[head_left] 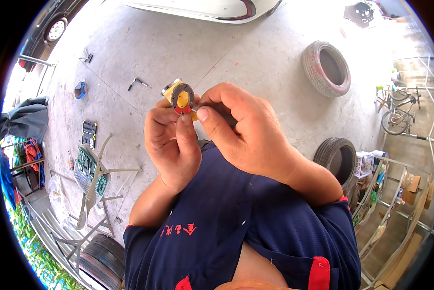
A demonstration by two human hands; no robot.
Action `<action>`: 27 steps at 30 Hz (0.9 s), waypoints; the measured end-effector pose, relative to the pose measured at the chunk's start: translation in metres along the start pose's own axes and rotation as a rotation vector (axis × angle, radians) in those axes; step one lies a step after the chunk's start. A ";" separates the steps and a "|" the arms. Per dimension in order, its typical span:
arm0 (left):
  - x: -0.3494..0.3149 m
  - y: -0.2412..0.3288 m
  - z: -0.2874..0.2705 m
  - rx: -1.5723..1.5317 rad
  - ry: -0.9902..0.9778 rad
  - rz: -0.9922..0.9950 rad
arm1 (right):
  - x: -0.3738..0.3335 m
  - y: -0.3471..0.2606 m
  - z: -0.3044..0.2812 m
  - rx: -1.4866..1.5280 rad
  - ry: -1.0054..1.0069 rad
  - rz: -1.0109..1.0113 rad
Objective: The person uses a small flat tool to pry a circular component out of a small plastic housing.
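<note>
In front of my chest, my left hand [173, 140] grips a small round part [183, 99] between thumb and fingers. The part has a yellow body, a dark ring around a yellow centre, a red piece at its lower edge and a silvery end at the top left; its exact kind I cannot make out. Close against its right side is my right hand [243, 128], thumb and forefinger pinched together. A thin, pale piece shows at those fingertips, beside a yellow bit below the part. Whether that piece belongs to the part is unclear.
Upright on the concrete floor at right are two tyres [327, 67] [335, 159]. A folding chair [98, 169] and an opened green tool case [88, 166] are at left. Beyond lie a black-handled tool [137, 83] and a blue container [80, 90]. A white car [202, 8] stands ahead.
</note>
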State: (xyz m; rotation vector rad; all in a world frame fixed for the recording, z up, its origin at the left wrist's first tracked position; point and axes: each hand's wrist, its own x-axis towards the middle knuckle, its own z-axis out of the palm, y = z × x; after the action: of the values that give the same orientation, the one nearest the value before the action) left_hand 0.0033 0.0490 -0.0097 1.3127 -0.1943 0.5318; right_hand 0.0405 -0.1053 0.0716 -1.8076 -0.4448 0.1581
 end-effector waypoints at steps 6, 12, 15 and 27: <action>0.000 -0.001 -0.001 0.015 -0.010 0.013 | 0.000 -0.002 -0.001 0.013 -0.019 0.034; -0.001 0.001 -0.002 0.055 -0.009 0.036 | 0.000 -0.002 0.001 0.017 -0.032 0.036; 0.001 -0.002 -0.001 0.204 -0.003 0.099 | 0.000 0.003 0.005 0.042 0.029 -0.018; 0.006 -0.009 -0.008 0.689 0.039 0.394 | -0.007 -0.001 0.007 -0.143 0.039 -0.127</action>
State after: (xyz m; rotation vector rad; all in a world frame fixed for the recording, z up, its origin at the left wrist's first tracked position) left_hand 0.0115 0.0563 -0.0170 1.9459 -0.2508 1.0172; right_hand 0.0317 -0.1017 0.0699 -1.9120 -0.5533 0.0032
